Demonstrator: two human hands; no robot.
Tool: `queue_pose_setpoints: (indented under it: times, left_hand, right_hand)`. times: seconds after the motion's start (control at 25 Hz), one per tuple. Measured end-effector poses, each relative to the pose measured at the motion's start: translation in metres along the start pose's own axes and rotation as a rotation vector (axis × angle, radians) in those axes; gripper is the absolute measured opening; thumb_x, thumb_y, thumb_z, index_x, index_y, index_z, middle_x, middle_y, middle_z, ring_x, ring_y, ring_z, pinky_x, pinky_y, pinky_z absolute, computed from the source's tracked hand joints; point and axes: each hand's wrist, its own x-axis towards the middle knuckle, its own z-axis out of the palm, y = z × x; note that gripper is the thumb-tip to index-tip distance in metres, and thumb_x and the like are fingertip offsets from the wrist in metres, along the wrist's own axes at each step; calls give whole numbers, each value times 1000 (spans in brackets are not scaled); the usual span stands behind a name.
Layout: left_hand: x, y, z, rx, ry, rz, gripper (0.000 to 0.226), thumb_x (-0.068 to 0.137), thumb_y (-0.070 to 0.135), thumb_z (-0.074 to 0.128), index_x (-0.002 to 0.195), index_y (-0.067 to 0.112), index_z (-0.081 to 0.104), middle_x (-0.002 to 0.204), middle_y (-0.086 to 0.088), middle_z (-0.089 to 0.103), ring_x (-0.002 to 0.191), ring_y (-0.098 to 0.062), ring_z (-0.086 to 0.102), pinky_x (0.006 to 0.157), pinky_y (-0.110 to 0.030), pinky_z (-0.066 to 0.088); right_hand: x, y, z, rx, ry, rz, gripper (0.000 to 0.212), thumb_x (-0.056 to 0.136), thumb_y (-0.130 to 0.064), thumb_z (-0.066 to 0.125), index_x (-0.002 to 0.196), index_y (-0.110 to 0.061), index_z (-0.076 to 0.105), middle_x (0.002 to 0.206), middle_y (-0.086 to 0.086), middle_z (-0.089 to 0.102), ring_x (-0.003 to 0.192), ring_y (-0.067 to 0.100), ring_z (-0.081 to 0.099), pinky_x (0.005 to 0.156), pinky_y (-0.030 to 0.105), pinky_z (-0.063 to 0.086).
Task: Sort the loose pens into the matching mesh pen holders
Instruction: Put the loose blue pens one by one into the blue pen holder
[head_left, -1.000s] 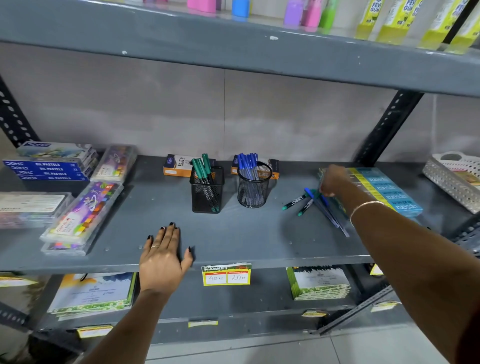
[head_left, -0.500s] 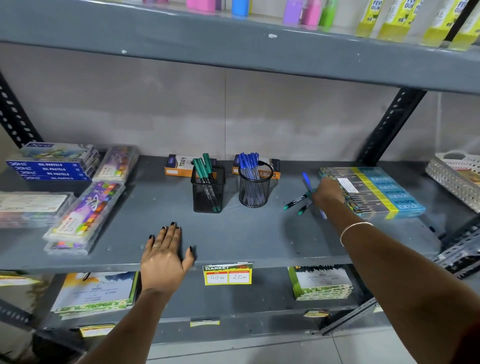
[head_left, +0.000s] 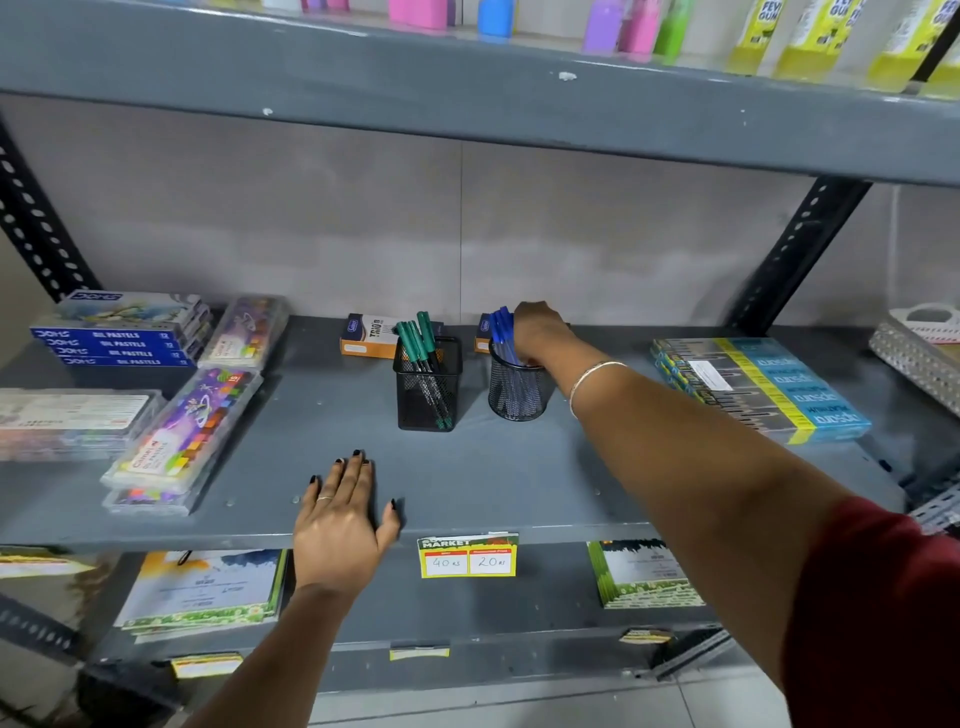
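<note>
A square black mesh holder (head_left: 428, 384) with several green pens (head_left: 418, 338) stands mid-shelf. Right of it is a round black mesh holder (head_left: 517, 397) full of blue pens (head_left: 500, 326). My right hand (head_left: 537, 330) is over the round holder's mouth, its fingers curled down around blue pens that stand in it. My left hand (head_left: 345, 512) lies flat and open on the shelf's front edge, holding nothing. My right forearm covers the shelf just right of the round holder, so no loose pens show there.
Pastel boxes (head_left: 122, 332) and clear crayon cases (head_left: 182, 441) fill the shelf's left. A stack of pencil boxes (head_left: 763, 384) lies at right, a white basket (head_left: 922, 335) beyond. Orange boxes (head_left: 363, 340) sit behind the holders. An upper shelf (head_left: 467, 98) hangs overhead.
My right hand lifted blue pens off the shelf beside the pencil boxes and carried them left to the round holder. The left hand stayed flat on the shelf.
</note>
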Motion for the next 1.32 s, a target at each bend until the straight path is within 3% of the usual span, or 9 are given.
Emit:
queue_pose_setpoints:
  times: [0.24,0.44,0.64,0.84,1.08,1.32]
  left_hand:
    - [1,0,2,-10,5,7,67,81,49,32,116,-1,61,122,-17,59,113,-32,54,99,-42,29]
    - [0,-1,2,-16,12,11,65,80,45,34,114,-3,61,121,-19,60,111,-35,56,99,-41,24]
    - [-1,0,0,-13,-1,7,64,81,44,33,114,-3,61,121,-18,59,112,-34,55,99,-41,25]
    - [1,0,1,-9,1,10,65,81,46,32,116,-2,60,123,-17,58,114,-33,54,99,-42,28]
    - [0,0,2,-21,16,4,66,81,45,32,116,-3,60,123,-17,59,113,-33,54,98,-44,33]
    - [0,0,1,-17,11,7,66,82,46,31,117,-3,59,122,-18,59,113,-33,54,98,-46,34]
  right_hand:
    - [7,2,2,-34,19,-19,31,89,-3,56,120,3,55,125,18,60,115,32,59,92,32,49]
    - [8,59,-43,54,197,116,40,80,-2,72,115,9,56,121,25,62,114,36,61,94,35,50]
    - [-15,150,-12,-97,125,287,33,95,-1,41,123,9,53,128,27,55,121,40,53,100,42,43]
    - [-24,167,28,-148,78,388,35,96,0,42,130,1,52,136,19,53,127,34,52,102,41,43]
    - [-27,178,37,-166,144,453,35,94,-3,48,129,-1,55,135,19,55,127,33,53,98,39,47]
    - [-29,185,45,-108,168,469,33,97,-5,41,126,1,56,133,20,56,124,34,55,99,41,45]
